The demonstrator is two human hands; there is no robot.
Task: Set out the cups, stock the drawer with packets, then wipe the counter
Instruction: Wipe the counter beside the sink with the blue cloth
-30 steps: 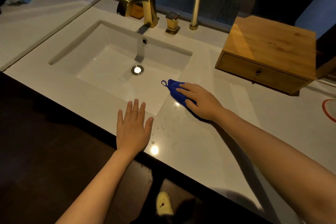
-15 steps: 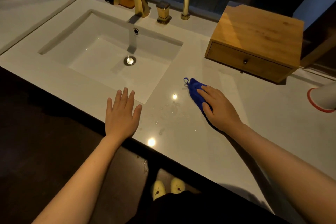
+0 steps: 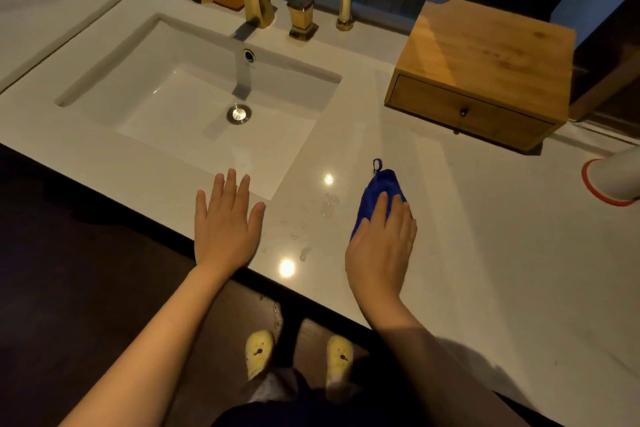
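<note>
Our right fingers [image 3: 388,210] lie flat and nearly straight on top of the blue cloth [image 3: 379,191], pressing it down on the bench [image 3: 467,253] rather than clenching it; the cloth is pinned under them, not gripped in a fist. Our left fingers [image 3: 228,187] are spread and released, holding nothing, resting flat near the front corner of the sink [image 3: 207,94].

The cloth sits bunched into a narrow wad, its little hanging loop pointing away from us, just right of a scatter of water drops [image 3: 301,218] between the two hands. To wipe well, we judge it best to flatten the wad so more fabric meets the bench, then draw it left across the drops in overlapping passes with steady downward pressure, finishing toward the sink edge so the water goes in and not onto the floor.

The right hand [image 3: 381,246] is palm down, wrist low, forearm running back toward us on the right. The left hand [image 3: 225,222] is also palm down, bracing at the front edge.

The wooden drawer box [image 3: 485,69] stands shut, well apart at the back right. A white, red-rimmed thing [image 3: 613,177] at the right edge may be a cup, though it is cut off.
</note>
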